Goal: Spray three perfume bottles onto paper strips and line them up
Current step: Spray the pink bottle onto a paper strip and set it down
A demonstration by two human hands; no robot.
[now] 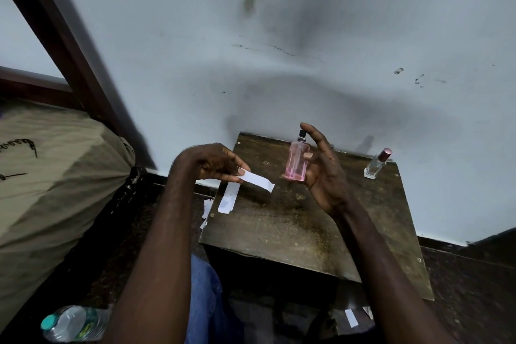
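Observation:
My right hand holds a pink perfume bottle upright above the dark wooden table, with one finger over its black spray head. My left hand pinches a white paper strip by one end, and its free end points toward the bottle. A second paper strip lies at the table's left edge. A clear bottle with a rose-coloured cap stands at the table's far right corner. I see only these two bottles.
The table stands against a pale, stained wall. More paper scraps lie on the dark floor. A plastic water bottle lies at the lower left beside a beige-covered bed with a dark wooden frame.

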